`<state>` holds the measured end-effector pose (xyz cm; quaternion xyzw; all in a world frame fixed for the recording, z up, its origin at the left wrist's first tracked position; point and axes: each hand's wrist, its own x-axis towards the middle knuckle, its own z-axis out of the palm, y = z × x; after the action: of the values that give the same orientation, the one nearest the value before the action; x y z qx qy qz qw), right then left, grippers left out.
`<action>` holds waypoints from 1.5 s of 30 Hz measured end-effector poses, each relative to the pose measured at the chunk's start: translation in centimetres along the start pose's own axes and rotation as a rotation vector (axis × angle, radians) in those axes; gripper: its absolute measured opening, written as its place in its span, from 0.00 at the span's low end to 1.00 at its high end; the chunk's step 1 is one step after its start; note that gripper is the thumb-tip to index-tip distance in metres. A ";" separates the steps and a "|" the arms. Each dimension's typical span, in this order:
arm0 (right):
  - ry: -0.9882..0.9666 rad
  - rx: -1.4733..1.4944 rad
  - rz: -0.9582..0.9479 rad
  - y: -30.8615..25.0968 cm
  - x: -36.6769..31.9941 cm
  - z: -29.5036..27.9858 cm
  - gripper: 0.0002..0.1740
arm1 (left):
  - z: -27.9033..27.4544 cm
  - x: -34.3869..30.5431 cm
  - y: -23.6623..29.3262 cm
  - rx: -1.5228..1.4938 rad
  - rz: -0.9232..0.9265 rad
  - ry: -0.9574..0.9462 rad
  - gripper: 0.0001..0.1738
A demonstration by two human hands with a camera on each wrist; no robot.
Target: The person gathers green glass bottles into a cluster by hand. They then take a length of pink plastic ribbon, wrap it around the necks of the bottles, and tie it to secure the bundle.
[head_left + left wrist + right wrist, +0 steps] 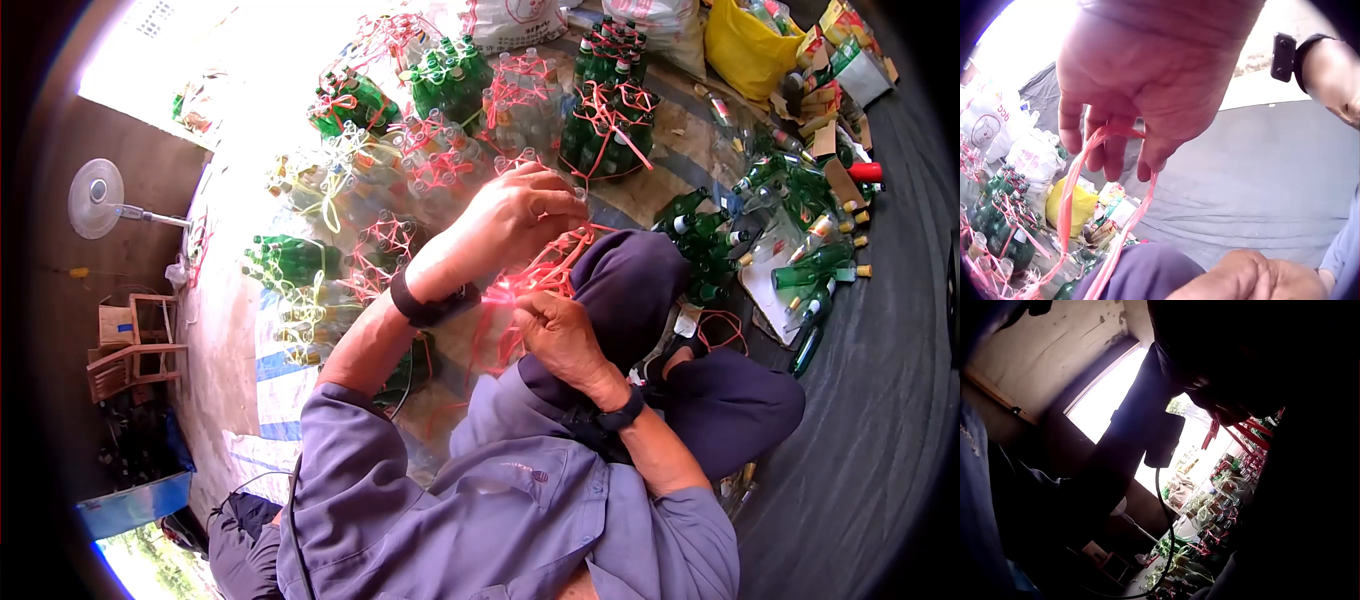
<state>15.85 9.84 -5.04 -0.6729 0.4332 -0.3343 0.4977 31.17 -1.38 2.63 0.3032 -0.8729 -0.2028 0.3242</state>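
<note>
Pink plastic twine (pixel 1067 206) runs in a loop through my left hand (pixel 1141 81), pinched at its thumb and fingers in the left wrist view. In the head view this left hand (pixel 525 212) is raised above my bent knee, over a loose bunch of pink twine (pixel 550 268). My right hand (pixel 563 342) is lower, close to my lap, with thumb and curled fingers gripping the twine beside the knee. The right wrist view is very dark; strands of red-looking twine (pixel 1249 434) show there by a shadowed hand.
Bundles of bottles tied with twine, such as green bottles (pixel 608 125) and clear bottles (pixel 522 100), stand ahead. Loose green bottles (pixel 815 262) lie at the right near a yellow bag (pixel 750 50). A fan (pixel 97 200) and wooden chair (pixel 140 350) are at the left.
</note>
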 end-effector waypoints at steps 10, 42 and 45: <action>0.121 0.108 -0.046 0.5 -0.1 0.3 0.06 | 1.0 -1.1 0.7 0.312 -0.033 -0.158 0.09; 0.382 -0.011 0.022 -0.7 1.8 -3.6 0.12 | 2.2 -3.7 0.7 -0.681 -0.656 -0.207 0.17; 0.402 0.018 0.062 0.1 1.7 -4.3 0.09 | 1.9 -3.4 0.4 -0.720 -0.652 0.001 0.22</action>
<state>12.74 6.68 -3.90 -0.5745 0.5414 -0.4502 0.4174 31.77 1.48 -0.01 0.4295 -0.6066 -0.5829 0.3284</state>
